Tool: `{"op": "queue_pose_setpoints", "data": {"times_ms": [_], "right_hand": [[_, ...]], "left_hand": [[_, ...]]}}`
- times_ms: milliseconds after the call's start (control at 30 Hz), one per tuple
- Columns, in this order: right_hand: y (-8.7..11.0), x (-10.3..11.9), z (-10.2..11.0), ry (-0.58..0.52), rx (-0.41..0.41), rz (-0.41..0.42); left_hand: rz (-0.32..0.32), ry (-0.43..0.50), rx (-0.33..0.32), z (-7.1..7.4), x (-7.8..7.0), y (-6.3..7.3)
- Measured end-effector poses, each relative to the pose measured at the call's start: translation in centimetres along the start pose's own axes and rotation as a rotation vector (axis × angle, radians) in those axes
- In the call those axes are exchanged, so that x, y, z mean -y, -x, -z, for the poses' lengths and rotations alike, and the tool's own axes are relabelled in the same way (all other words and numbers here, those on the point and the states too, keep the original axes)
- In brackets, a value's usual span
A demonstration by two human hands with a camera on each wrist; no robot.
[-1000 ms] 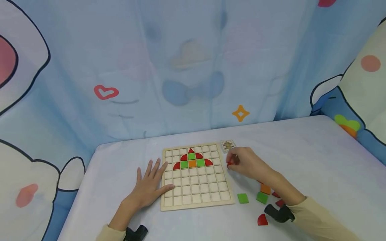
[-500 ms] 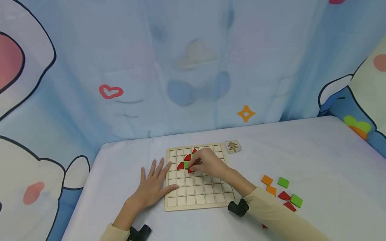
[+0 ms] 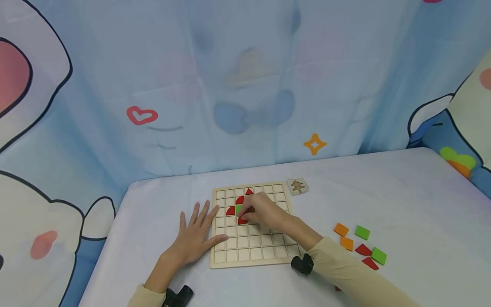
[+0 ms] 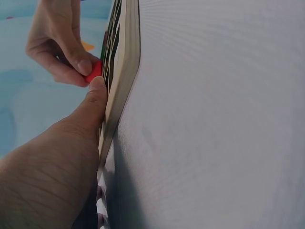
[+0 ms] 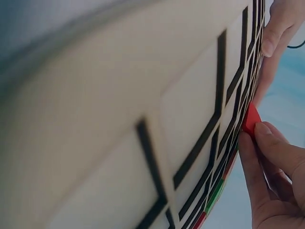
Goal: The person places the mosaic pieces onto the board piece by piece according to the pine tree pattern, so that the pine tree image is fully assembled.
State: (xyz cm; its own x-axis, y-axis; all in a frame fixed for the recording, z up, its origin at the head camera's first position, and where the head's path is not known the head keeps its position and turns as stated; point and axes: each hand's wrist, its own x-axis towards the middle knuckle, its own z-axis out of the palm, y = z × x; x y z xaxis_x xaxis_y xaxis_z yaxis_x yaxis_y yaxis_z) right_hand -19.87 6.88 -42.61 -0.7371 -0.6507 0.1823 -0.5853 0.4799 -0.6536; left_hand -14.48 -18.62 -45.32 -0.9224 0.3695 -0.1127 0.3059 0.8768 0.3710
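Red shows between the thumb and fingers of the right hand [image 3: 261,209], which pinches a small curved piece [image 3: 242,220] at the pale wooden grid board [image 3: 253,243]; whether that piece is seated flat in its cell, I cannot tell. It sits just below a green square [image 3: 238,208] on the board, partly covered by the fingers. The left hand [image 3: 196,234] lies with its fingers spread at the board's left edge, the thumb on the board and the index fingertip touching the rim. The two hands are apart, close to each other across the grid. Also on the board are a red triangle [image 3: 249,191] in the top row, a red quarter-round [image 3: 240,200] below and left of it, and another red quarter-round [image 3: 230,210] beside the green square; the right hand hides the cells next to them. Just beyond the board's upper right corner lies a patterned card [image 3: 297,186]. Well to the right, loose on the white counter [image 3: 414,204], are two orange pieces [image 3: 341,229], two green squares [image 3: 362,232] and two red pieces [image 3: 363,250]. Beige sleeves [image 3: 356,273] cover both forearms, and a blue printed curtain [image 3: 184,64] hangs behind.
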Motion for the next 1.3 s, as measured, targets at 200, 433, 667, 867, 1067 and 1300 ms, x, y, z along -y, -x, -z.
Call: {"op": "queue_pose_setpoints", "data": {"times_ms": [200,433,667,867,1067,1300], "right_hand": [[-0.1,0.1,-0.2,0.017,-0.001,-0.008],[-0.1,0.6,-0.3,0.052,0.031,0.001],[-0.2,1.0,-0.2,0.150,0.074,0.087],[-0.4,1.6,-0.2,0.216,0.102,0.085],[-0.5,1.9,-0.6,0.280,0.092,0.074],[-0.1,2.2,-0.4,0.240,0.106,0.042]], "left_hand": [[0.003,-0.005,0.002,0.0,-0.1,-0.1],[-0.015,0.005,-0.020,-0.1,-0.1,0.0],[-0.038,0.014,-0.049,-0.3,0.1,0.1],[-0.045,0.030,-0.056,-0.1,0.0,0.2],[-0.041,0.025,-0.055,-0.2,0.1,0.2],[-0.052,0.016,-0.077,-0.6,0.4,0.1]]}}
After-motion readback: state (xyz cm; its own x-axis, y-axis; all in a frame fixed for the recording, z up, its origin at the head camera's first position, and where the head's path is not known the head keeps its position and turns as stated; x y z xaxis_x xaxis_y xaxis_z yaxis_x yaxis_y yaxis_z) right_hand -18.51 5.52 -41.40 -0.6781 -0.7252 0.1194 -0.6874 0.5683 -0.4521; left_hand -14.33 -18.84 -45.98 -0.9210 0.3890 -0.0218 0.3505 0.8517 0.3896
